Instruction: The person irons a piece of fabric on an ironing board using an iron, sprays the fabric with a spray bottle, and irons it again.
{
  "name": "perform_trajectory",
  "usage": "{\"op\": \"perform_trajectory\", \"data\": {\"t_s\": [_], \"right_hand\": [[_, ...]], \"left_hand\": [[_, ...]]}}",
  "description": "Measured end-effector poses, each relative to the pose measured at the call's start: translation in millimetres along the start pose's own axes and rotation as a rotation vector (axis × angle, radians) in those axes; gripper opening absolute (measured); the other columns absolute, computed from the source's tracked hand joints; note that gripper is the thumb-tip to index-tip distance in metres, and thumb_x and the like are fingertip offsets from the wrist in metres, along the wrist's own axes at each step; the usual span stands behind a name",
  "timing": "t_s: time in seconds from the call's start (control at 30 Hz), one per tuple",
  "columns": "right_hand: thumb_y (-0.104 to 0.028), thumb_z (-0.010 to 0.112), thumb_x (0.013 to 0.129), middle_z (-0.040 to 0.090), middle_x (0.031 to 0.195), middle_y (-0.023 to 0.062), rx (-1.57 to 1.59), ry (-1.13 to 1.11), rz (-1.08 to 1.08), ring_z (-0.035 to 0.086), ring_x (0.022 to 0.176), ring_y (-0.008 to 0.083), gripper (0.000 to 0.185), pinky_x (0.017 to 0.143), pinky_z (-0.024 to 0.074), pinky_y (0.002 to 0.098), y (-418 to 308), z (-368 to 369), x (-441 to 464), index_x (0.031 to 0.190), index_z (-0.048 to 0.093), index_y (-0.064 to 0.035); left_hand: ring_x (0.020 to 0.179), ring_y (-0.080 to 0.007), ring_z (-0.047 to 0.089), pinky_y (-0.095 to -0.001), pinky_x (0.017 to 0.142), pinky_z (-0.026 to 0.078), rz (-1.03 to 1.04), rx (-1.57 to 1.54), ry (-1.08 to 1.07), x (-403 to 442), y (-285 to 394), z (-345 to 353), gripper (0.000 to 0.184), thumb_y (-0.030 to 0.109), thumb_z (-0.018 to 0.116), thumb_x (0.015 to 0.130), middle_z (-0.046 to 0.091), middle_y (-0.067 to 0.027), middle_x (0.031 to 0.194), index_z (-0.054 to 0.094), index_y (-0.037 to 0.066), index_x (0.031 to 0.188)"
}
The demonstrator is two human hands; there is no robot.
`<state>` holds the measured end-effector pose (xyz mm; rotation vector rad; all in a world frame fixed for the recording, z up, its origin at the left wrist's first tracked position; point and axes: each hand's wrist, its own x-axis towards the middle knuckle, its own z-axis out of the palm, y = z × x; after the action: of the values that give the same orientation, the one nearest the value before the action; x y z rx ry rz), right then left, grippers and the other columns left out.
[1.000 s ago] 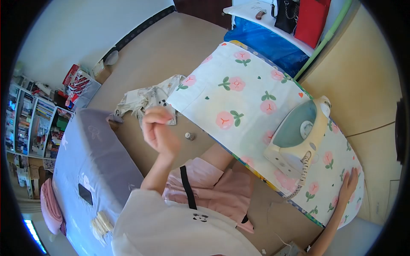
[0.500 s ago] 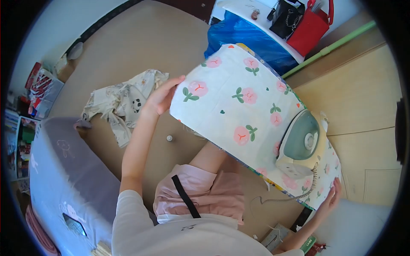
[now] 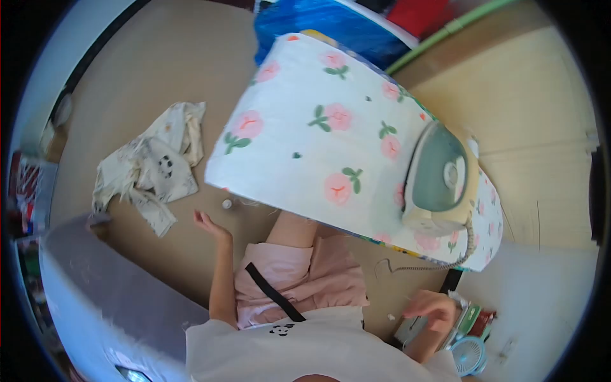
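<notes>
A white cloth with pink flowers (image 3: 280, 127) covers the ironing board. On its right part an iron (image 3: 439, 175) stands on its heel, with a coiled cord (image 3: 470, 245) hanging from it. My left hand (image 3: 210, 224) is off the board, below its left corner, with fingers apart and nothing held. Near it on the floor is a small white bottle (image 3: 227, 204). My right hand (image 3: 434, 310) hangs below the board's lower edge, touching nothing visible; its fingers are curled and blurred.
A crumpled panda-print garment (image 3: 153, 169) lies on the floor at left. The purple-covered bed (image 3: 121, 286) is at lower left. Blue plastic (image 3: 318, 32) and a green pole (image 3: 445, 32) are behind the board. A small fan (image 3: 468, 355) is at lower right.
Both hands have come off the cloth-covered board and moved down toward the body. The view has shifted, bringing the fan into sight. The iron remains on the board.
</notes>
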<state>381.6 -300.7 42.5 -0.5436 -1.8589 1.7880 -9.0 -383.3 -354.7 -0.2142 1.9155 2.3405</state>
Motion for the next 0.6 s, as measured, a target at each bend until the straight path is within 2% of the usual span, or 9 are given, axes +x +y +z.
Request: {"op": "perform_trajectory", "data": {"t_s": [0.03,0.07,0.1,0.23,0.33,0.4,0.5,0.53,0.6], "right_hand": [[-0.032,0.062,0.083,0.063,0.091,0.0193,0.049,-0.077,0.087,0.061,0.078,0.0311,0.04,0.067,0.0469,0.0397,6.2,6.7,7.0,0.103,0.056,0.0024],[-0.032,0.062,0.083,0.063,0.091,0.0193,0.037,-0.04,0.094,0.061,0.078,0.0311,0.04,0.067,0.0469,0.0397,14.0,9.8,13.6,0.103,0.056,0.0024],[-0.029,0.061,0.083,0.06,0.101,0.0201,0.059,-0.251,0.197,0.058,0.094,0.0307,0.044,0.081,0.0441,0.0421,22.0,10.9,16.8,0.111,0.053,0.0049],[-0.024,0.059,0.084,0.055,0.113,0.0198,0.28,-0.193,0.501,0.051,0.108,0.0293,0.045,0.092,0.0374,0.0409,58.1,13.4,7.8,0.117,0.049,0.0051],[-0.02,0.057,0.085,0.051,0.119,0.0176,0.332,-0.159,0.474,0.047,0.113,0.0275,0.045,0.096,0.0341,0.0392,73.8,22.5,8.1,0.121,0.045,0.0037],[-0.02,0.056,0.086,0.051,0.12,0.0154,0.339,-0.193,0.553,0.046,0.115,0.0253,0.044,0.097,0.0326,0.0378,76.7,28.2,13.2,0.123,0.045,0.0023],[-0.02,0.056,0.086,0.051,0.12,0.0134,0.332,-0.229,0.589,0.046,0.115,0.0235,0.045,0.098,0.0327,0.0371,87.6,36.2,19.3,0.124,0.044,0.001],[-0.02,0.056,0.086,0.051,0.12,0.0134,0.346,-0.246,0.582,0.046,0.115,0.0235,0.045,0.098,0.0327,0.0371,91.2,37.1,20.4,0.124,0.044,0.001],[-0.018,0.057,0.086,0.051,0.12,0.0122,0.351,-0.244,0.594,0.046,0.115,0.0224,0.043,0.098,0.0328,0.036,98.5,40.8,23.3,0.124,0.045,-0.0001]], "left_hand": [[0.117,-0.0268,0.038,-0.0401,0.099,0.031,-0.018,-0.004,-0.038,-8.1,-18.6,-6.5,0.052,0.029,0.051,0.088,0.038,-0.0155,0.124,0.034,-0.002,0.127],[0.118,-0.0299,0.037,-0.0419,0.1,0.029,0.138,0.317,-0.18,-16.0,-31.0,-13.9,0.059,0.026,0.058,0.084,0.038,-0.0177,0.126,0.032,-0.004,0.128],[0.12,-0.033,0.036,-0.0436,0.101,0.027,0.304,0.631,-0.318,-20.6,-43.9,-18.1,0.066,0.024,0.064,0.08,0.038,-0.0199,0.128,0.03,-0.005,0.129],[0.122,-0.0363,0.034,-0.0452,0.103,0.023,0.308,0.775,-0.358,-1.7,-87.5,-14.9,0.075,0.018,0.071,0.074,0.036,-0.0223,0.131,0.029,-0.005,0.131],[0.116,-0.0381,0.039,-0.0452,0.099,0.029,0.397,0.898,-0.419,21.0,-109.8,-23.9,0.07,0.017,0.07,0.075,0.04,-0.0226,0.127,0.031,-0.004,0.13],[0.108,-0.037,0.047,-0.0449,0.094,0.036,0.247,0.77,-0.568,32.7,-104.3,-18.1,0.061,0.011,0.066,0.077,0.046,-0.0215,0.12,0.036,-0.003,0.127],[0.099,-0.0303,0.053,-0.0398,0.086,0.042,0.023,0.463,-0.488,24.3,-98.1,-6.2,0.046,0.004,0.059,0.08,0.051,-0.0189,0.109,0.041,-0.004,0.122],[0.099,-0.0303,0.053,-0.0398,0.086,0.042,0.037,0.475,-0.474,22.3,-95.9,-9.5,0.046,0.004,0.059,0.08,0.051,-0.0189,0.109,0.041,-0.004,0.122],[0.099,-0.0224,0.053,-0.0333,0.085,0.044,0.393,0.844,-0.605,27.7,-100.4,-19.9,0.033,0.001,0.054,0.084,0.053,-0.0145,0.102,0.045,-0.003,0.116]]}}
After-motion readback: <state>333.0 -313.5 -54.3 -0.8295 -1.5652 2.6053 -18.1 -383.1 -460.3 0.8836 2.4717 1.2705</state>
